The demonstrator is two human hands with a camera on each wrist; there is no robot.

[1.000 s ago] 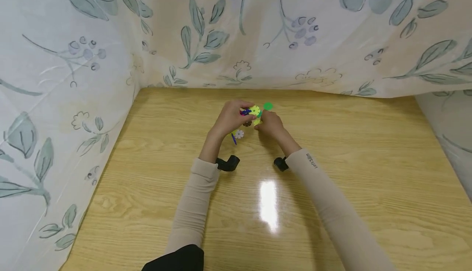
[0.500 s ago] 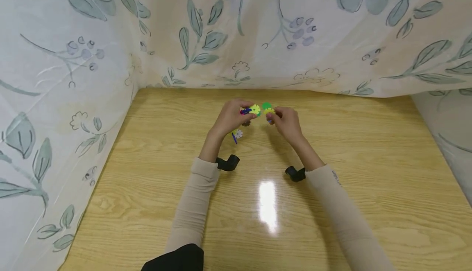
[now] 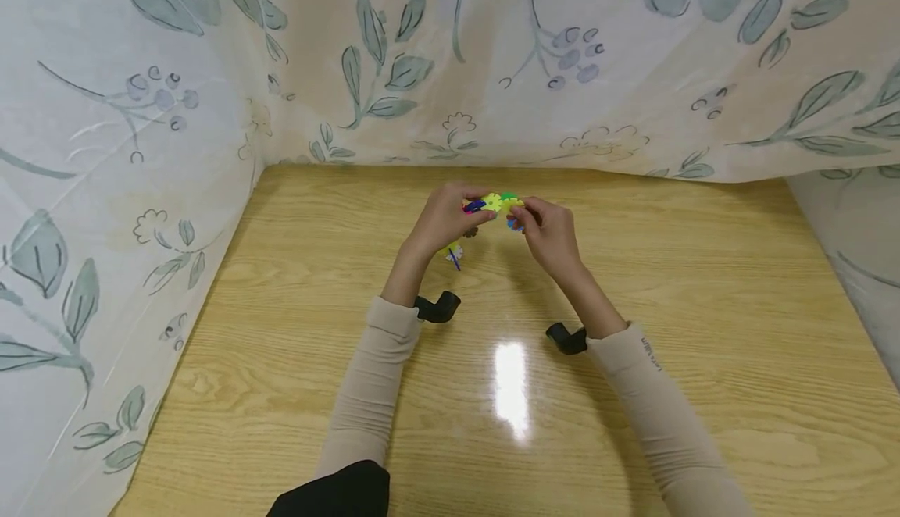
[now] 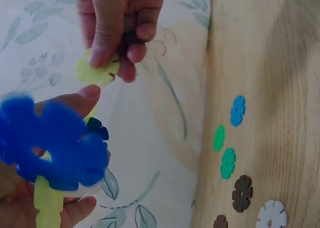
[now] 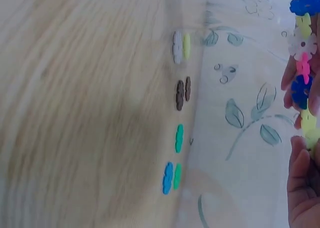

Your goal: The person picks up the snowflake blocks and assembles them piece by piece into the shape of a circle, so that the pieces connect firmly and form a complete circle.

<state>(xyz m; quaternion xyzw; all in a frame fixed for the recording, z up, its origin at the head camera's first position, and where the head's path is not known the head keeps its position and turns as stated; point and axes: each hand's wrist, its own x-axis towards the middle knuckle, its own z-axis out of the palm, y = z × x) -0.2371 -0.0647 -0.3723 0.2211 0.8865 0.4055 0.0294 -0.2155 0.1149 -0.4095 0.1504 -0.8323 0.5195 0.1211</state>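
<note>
Floral cloth (image 3: 492,48) hangs beyond both hands, and the tabletop (image 3: 668,283) spreads beneath them. The left hand (image 3: 443,216) grips a chain (image 5: 296,47) of blue, yellow, white and pink discs. Right of it, the right hand (image 3: 553,237) pinches a yellow disc (image 4: 88,76) just beside the chain's yellow end; whether they touch is unclear. On the tabletop below the hands lie a white disc (image 5: 177,47), a blue disc (image 5: 167,178), two brown discs (image 5: 179,95), two green discs (image 5: 179,139) and another yellow one (image 5: 187,46).
</note>
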